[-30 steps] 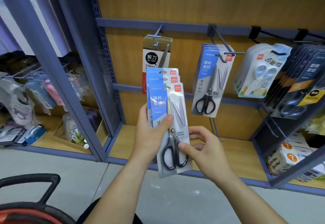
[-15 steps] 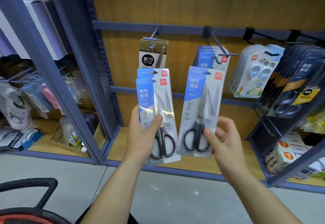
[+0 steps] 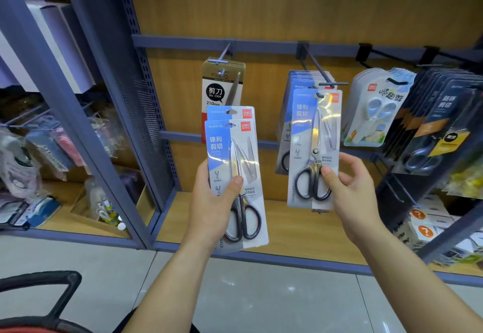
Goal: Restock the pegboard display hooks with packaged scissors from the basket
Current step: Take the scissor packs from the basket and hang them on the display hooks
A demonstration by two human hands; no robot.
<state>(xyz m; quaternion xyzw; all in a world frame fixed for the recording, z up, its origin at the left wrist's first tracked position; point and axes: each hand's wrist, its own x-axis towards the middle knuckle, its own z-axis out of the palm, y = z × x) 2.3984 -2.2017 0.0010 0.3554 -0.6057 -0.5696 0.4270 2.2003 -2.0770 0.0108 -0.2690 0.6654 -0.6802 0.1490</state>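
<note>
Through the head camera I faced a wood-panelled shop wall (image 3: 287, 6) crossed by a blue rail (image 3: 261, 44). A perforated side panel (image 3: 138, 123) stood to the left, and a grey tiled floor (image 3: 261, 293) lay below. A black basket handle (image 3: 39, 278) sat in the bottom left corner.

My left hand (image 3: 209, 202) kept a closed grip on two scissors packs (image 3: 232, 150), one fanned behind the other. The thumb pressed across the front pack's face and the fingers were behind. These packs stood upright in front of a brown-topped pack (image 3: 222, 84) hanging from the rail.

My right hand (image 3: 350, 191) pinched a single scissors pack (image 3: 313, 134) beside the black handles, thumb in front and fingers curled behind. That pack was raised upright in front of the hanging stack (image 3: 285, 129) of matching blue packs. Its top sat just under the crossbar tip of the middle hook (image 3: 317, 67). I could not tell whether the hang hole had caught the hook.

Further right hung a pack of pale blue child's scissors (image 3: 373, 113) and a row of dark packs (image 3: 444, 123).
</note>
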